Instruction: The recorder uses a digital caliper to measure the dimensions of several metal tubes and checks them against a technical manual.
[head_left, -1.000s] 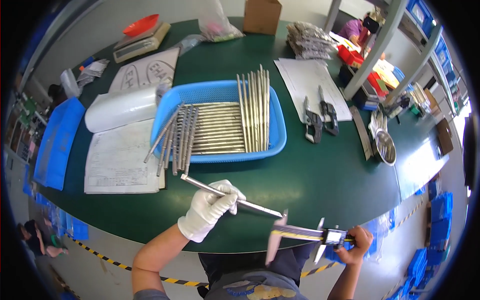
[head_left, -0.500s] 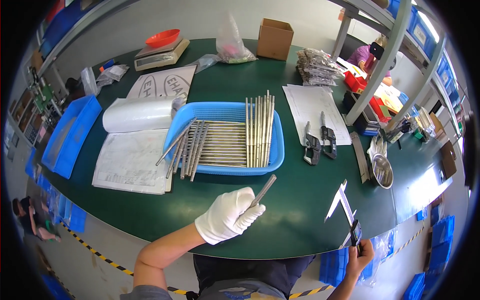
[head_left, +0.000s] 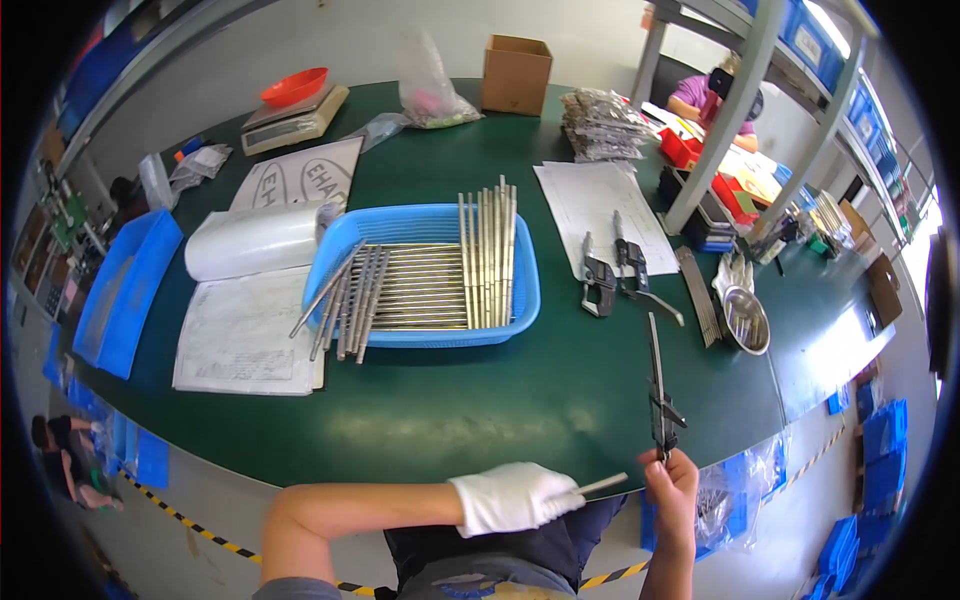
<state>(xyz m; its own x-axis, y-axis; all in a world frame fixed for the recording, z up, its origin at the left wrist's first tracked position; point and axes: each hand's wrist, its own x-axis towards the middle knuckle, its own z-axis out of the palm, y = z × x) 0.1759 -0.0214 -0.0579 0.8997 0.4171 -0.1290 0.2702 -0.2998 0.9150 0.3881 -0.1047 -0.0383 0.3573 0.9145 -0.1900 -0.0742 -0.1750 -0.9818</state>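
My left hand [head_left: 515, 498], in a white glove, is closed round a short metal rod [head_left: 603, 484] near the table's front edge; the rod's end sticks out to the right. Bare, my right hand [head_left: 672, 482] grips a caliper [head_left: 657, 400] by its lower end, the long beam pointing up and away over the table. A gap separates the rod from the caliper. Beyond my hands, a blue basket [head_left: 420, 338] holds many metal rods [head_left: 420, 285]; some lie crosswise, others lengthwise at its right, and a slanted bunch [head_left: 350, 305] overhangs its front left.
Two micrometers [head_left: 598, 283] lie by paper sheets [head_left: 570, 190], with flat metal strips [head_left: 697, 295] and a metal bowl [head_left: 745, 320] to their right. Documents [head_left: 245, 335] and a blue tray [head_left: 125, 290] are on the left. A scale [head_left: 290, 125] and cardboard box [head_left: 516, 75] stand behind. Another person [head_left: 690, 95] sits far right.
My left hand has come down and to the right with the rod, close to the table edge. My right hand has moved left and turned the caliper more upright. The view has shifted slightly.
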